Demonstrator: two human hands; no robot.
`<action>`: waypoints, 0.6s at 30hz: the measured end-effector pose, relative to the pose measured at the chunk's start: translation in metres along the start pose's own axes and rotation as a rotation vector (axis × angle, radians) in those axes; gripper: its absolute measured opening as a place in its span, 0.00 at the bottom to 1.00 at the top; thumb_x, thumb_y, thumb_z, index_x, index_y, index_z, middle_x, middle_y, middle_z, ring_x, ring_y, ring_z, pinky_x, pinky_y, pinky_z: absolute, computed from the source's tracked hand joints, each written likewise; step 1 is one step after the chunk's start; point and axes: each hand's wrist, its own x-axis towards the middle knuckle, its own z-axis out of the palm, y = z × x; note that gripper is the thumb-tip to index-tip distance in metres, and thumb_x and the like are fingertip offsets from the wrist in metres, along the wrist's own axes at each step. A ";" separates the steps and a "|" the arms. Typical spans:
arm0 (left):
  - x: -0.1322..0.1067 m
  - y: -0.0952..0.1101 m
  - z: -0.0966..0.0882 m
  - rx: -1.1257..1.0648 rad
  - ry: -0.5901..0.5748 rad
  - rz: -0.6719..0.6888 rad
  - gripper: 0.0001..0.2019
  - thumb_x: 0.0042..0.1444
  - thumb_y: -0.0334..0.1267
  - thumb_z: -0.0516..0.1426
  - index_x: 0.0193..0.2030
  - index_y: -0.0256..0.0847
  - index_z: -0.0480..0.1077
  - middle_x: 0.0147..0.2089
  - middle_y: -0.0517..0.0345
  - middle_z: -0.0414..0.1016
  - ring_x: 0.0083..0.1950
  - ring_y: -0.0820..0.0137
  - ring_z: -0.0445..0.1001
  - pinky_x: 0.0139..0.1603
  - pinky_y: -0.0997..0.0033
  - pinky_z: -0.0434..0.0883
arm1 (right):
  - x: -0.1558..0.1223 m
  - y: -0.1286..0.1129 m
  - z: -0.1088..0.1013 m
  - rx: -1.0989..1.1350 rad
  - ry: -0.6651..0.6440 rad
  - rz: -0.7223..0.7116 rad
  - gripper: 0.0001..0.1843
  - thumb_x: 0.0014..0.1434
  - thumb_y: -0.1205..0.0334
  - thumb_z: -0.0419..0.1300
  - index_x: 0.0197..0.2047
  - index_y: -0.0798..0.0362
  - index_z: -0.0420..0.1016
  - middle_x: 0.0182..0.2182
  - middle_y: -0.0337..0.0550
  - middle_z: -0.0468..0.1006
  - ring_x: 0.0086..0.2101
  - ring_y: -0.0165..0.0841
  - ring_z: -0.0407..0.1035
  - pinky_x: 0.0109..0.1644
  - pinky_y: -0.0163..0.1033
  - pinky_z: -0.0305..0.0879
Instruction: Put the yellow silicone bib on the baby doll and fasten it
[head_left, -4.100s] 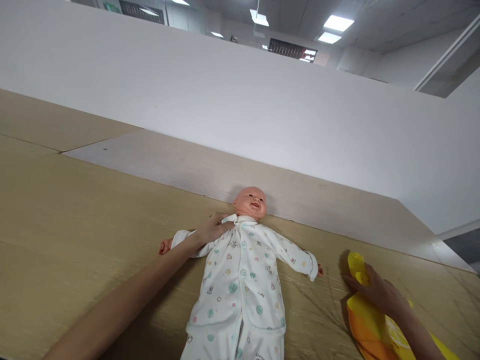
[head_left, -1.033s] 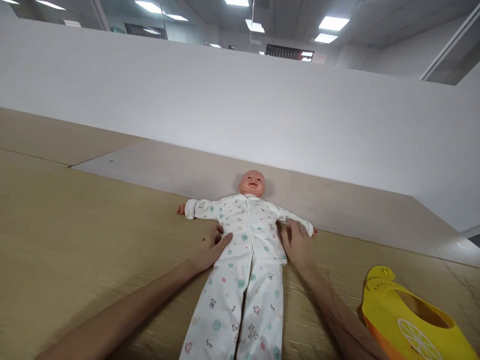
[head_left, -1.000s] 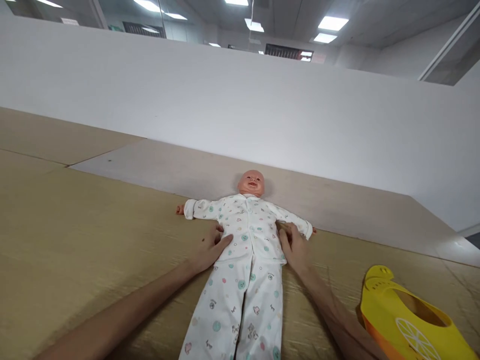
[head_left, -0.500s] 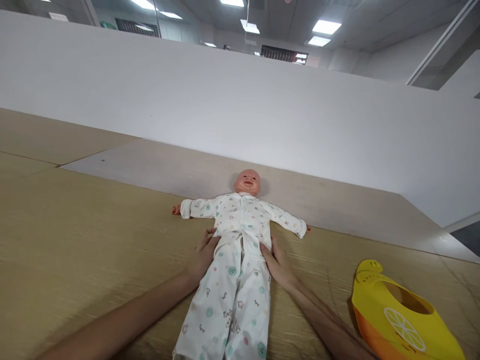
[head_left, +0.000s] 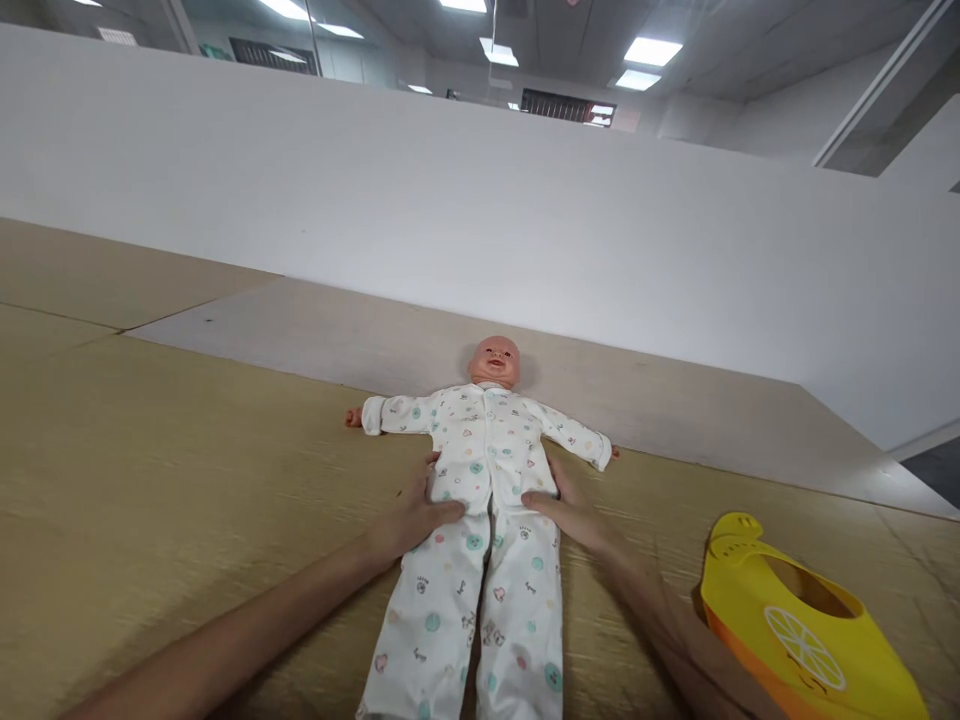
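Observation:
A baby doll (head_left: 494, 362) lies on its back with its arms spread and its head toward the wall. It wears a white long-sleeved top (head_left: 480, 440) and white trousers (head_left: 442, 620), both with small coloured prints. At the doll's waist, my left hand (head_left: 420, 510) grips the left side, its thumb over the cloth and its fingers down along the side. Opposite it, my right hand (head_left: 570, 505) grips the other side in the same way, thumb lying on the front. The fingers beneath the doll's sides are partly hidden. The trouser ends run out at the bottom edge.
A yellow and orange bib (head_left: 810, 610) with a white citrus-slice print lies at the right on the wood-coloured surface (head_left: 225, 470). A greyish strip (head_left: 360, 325) runs along the back, below a white wall (head_left: 480, 210) with glass panels above it.
Both thumbs have moved onto the front of the doll's waist. The cloth there lies flatter, and the trouser legs have shifted to the right. The bib stays in place.

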 end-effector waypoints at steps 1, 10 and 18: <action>0.000 -0.001 0.000 0.022 -0.001 0.000 0.40 0.43 0.45 0.61 0.63 0.42 0.52 0.60 0.46 0.64 0.60 0.55 0.64 0.55 0.58 0.67 | 0.000 0.000 -0.002 -0.044 -0.011 -0.021 0.39 0.49 0.51 0.62 0.61 0.41 0.51 0.60 0.37 0.58 0.59 0.38 0.53 0.63 0.46 0.51; -0.008 -0.022 0.002 0.151 0.088 0.176 0.31 0.53 0.50 0.53 0.62 0.46 0.49 0.65 0.50 0.56 0.65 0.59 0.54 0.64 0.57 0.56 | -0.012 -0.007 0.000 -0.446 -0.015 -0.150 0.30 0.57 0.42 0.50 0.59 0.46 0.56 0.52 0.42 0.68 0.49 0.39 0.64 0.53 0.44 0.59; -0.009 -0.022 0.002 0.155 0.132 0.146 0.29 0.51 0.51 0.53 0.60 0.49 0.52 0.62 0.52 0.60 0.64 0.57 0.58 0.60 0.57 0.61 | -0.067 -0.018 -0.100 -1.027 0.152 -0.124 0.25 0.55 0.56 0.50 0.56 0.50 0.63 0.54 0.47 0.66 0.51 0.39 0.63 0.56 0.43 0.58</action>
